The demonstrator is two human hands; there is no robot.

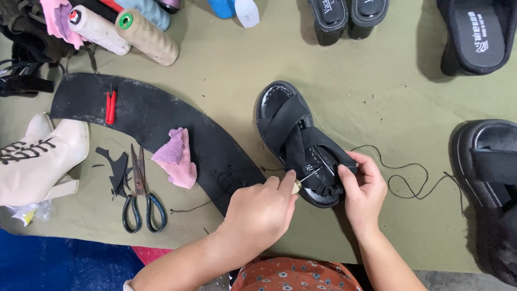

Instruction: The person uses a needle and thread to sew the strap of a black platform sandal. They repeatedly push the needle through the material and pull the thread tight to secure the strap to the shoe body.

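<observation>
Sandal (pixel 295 141), black, crossed fabric straps, chunky sole, right hand (pixel 365 186) fingers clamped on strap, left hand (pixel 262 211) fingers pinching thin needle (pixel 309 174), black thread (pixel 409 175) trailing.

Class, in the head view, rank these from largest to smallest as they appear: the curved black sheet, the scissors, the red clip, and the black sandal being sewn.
1. Curved black sheet, clearly largest.
2. Black sandal, partly covered by the hands.
3. Scissors.
4. Red clip, smallest.
All lie on the same table, so nearness barely affects the order.

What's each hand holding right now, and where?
Left hand pinches a needle at its rear end; right hand grips the black sandal at its toe-end strap.
</observation>
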